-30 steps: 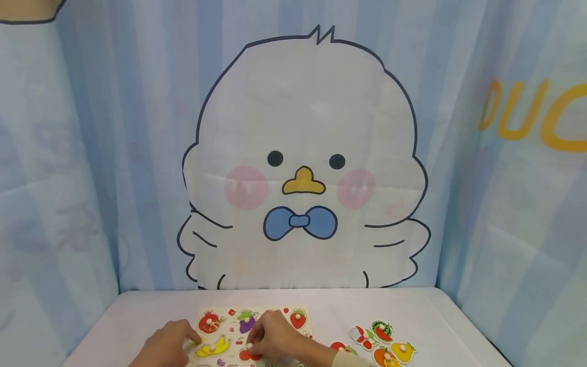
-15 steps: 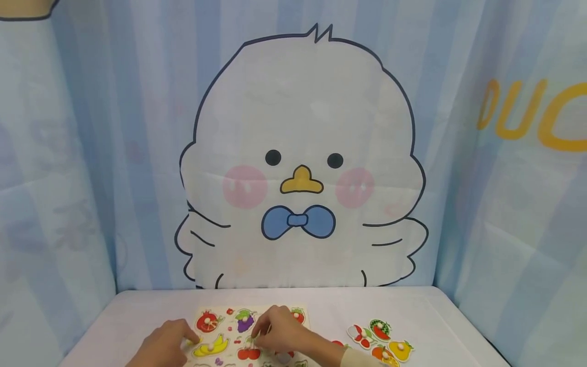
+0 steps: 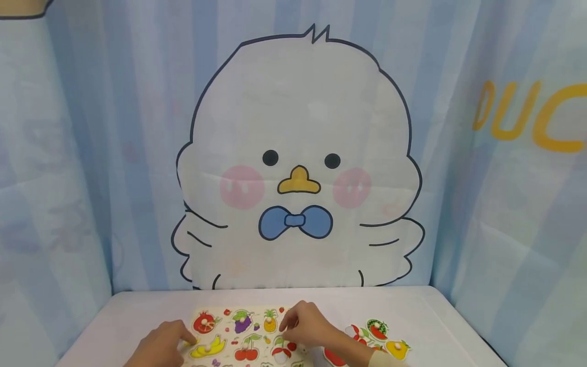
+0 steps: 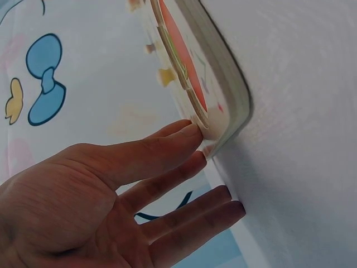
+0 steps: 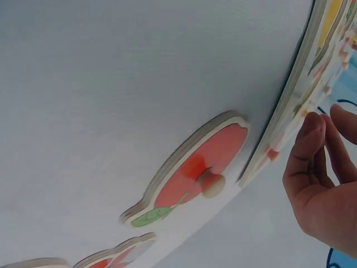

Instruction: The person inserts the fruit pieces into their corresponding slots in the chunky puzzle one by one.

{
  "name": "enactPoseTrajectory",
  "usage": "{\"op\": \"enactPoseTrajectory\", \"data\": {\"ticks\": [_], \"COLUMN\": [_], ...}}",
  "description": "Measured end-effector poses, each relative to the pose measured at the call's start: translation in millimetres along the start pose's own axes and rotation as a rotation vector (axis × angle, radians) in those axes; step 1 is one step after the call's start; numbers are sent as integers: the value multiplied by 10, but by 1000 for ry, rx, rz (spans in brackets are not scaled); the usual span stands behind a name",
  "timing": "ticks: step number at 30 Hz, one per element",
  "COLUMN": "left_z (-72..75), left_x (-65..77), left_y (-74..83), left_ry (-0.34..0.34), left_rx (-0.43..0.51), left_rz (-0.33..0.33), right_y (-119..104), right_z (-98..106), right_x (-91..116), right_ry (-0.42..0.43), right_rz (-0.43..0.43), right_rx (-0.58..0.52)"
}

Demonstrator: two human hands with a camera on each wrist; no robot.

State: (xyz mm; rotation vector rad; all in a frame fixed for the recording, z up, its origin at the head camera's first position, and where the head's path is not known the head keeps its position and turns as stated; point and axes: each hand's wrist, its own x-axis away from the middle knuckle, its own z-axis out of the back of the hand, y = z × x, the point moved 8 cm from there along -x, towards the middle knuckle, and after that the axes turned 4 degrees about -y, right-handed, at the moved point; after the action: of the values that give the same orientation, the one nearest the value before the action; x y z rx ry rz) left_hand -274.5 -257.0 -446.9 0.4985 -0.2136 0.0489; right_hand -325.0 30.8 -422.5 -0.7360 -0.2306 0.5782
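A cream fruit puzzle board (image 3: 263, 339) lies on the table, bearing pomegranate (image 3: 204, 322), grape (image 3: 242, 322), pineapple (image 3: 270, 322), banana (image 3: 208, 348) and cherry (image 3: 246, 348) shapes. My left hand (image 3: 160, 344) is at its left edge; in the left wrist view the thumb and index tips touch the board's corner, other fingers extended. Over the board's right part is my right hand (image 3: 307, 323), thumb and fingertips close together beside a red-and-white fruit picture (image 3: 281, 354). In the right wrist view nothing shows between those bent fingers (image 5: 309, 134).
Right of the board lie loose knobbed pieces: a watermelon (image 3: 377, 330), a yellow pear (image 3: 397, 349) and a red fruit with a green leaf (image 5: 206, 167). The right forearm partly covers others. A duck-printed curtain (image 3: 298, 127) stands behind the white table (image 3: 151, 306).
My right hand has let go at the cherry piece and moved right, leaving the cherries in sight on the board. My left hand has kept its place at the board's edge.
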Motion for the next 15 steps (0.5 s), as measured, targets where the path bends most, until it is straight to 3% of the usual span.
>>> {"op": "enactPoseTrajectory", "data": {"ticks": [15], "left_z": [-1], "left_x": [-24], "left_y": [-9], "left_ry": [-11], "left_rx": [-15], "left_rz": [-1], "right_y": [610], "right_z": [429], "right_x": [386], "right_ry": [72], "right_rz": [-222], "right_rx": [21]}}
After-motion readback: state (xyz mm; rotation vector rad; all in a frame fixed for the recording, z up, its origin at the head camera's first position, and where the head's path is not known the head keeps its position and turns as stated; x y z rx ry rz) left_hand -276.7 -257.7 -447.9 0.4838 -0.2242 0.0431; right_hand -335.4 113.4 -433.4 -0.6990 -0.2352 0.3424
